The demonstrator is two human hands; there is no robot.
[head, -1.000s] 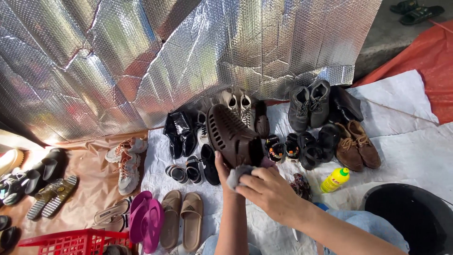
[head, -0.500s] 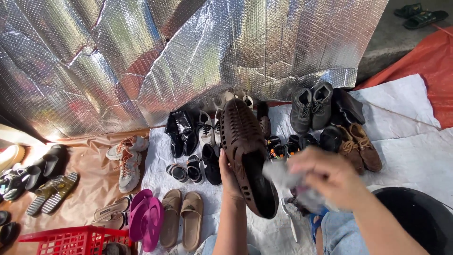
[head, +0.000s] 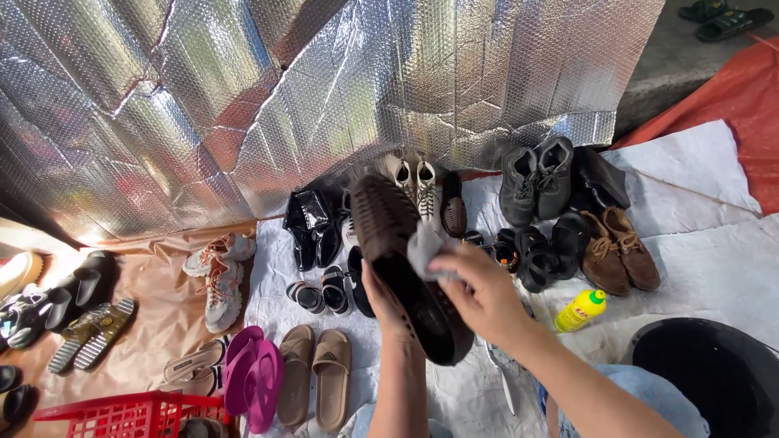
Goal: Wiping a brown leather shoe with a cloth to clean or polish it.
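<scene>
Nearest the camera, the person's left hand [head: 385, 304] is closed around the underside of a dark brown perforated clog [head: 406, 264], holding it tilted, toe pointing away, above the white sheet [head: 714, 259] that carries the footwear. The right hand [head: 479, 292] pinches a small grey cloth [head: 423, 250] between fingers and thumb, pressed against the clog's upper edge. Just right of that wrist a yellow bottle with a green cap [head: 579, 309] lies on the sheet, and a black tub [head: 714, 373] sits at the sheet's near right corner. Near the left edge lie tan slides [head: 316, 377] and magenta flip-flops [head: 256, 377]. Farther off, brown lace-up shoes [head: 621, 251] and grey boots [head: 535, 174] stand by the far edge, against the silver foil sheeting [head: 243, 97].
</scene>
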